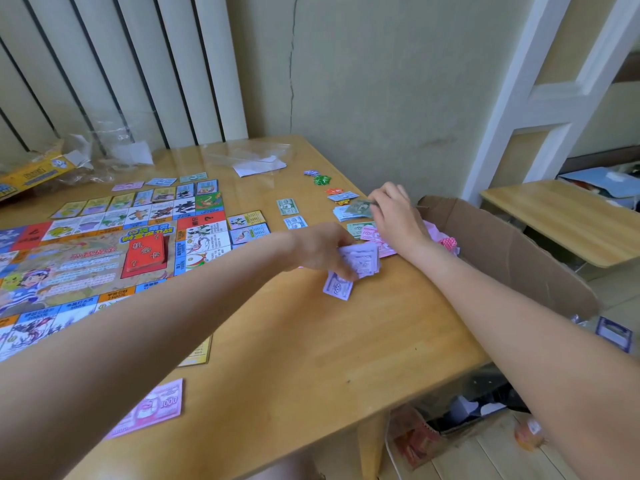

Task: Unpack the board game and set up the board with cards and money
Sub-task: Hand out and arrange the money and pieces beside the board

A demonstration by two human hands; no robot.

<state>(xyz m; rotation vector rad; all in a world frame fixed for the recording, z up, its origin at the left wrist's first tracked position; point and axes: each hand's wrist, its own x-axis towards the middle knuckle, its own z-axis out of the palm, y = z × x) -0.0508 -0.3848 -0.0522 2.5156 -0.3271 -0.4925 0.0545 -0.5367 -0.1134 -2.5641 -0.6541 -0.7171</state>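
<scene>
Sorting money: left hand (320, 249) grips fanned wad of pale purple paper notes (356, 265), one note slipping below fingers. Beyond, right hand (394, 214) pinches green note (360, 207) above blue-green pile (346, 213). Advice: square wad, separate piles by colour. Colourful game board (86, 258) lies left of left hand.

Right of the game board (86, 258), the left hand (317, 249) is gripping purple notes (358, 263); the right hand (398, 216) is pinching a green note (360, 206).

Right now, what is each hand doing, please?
Left hand: grips a stack of purple play money.
Right hand: fingers pinch a green banknote over the money pile.
</scene>
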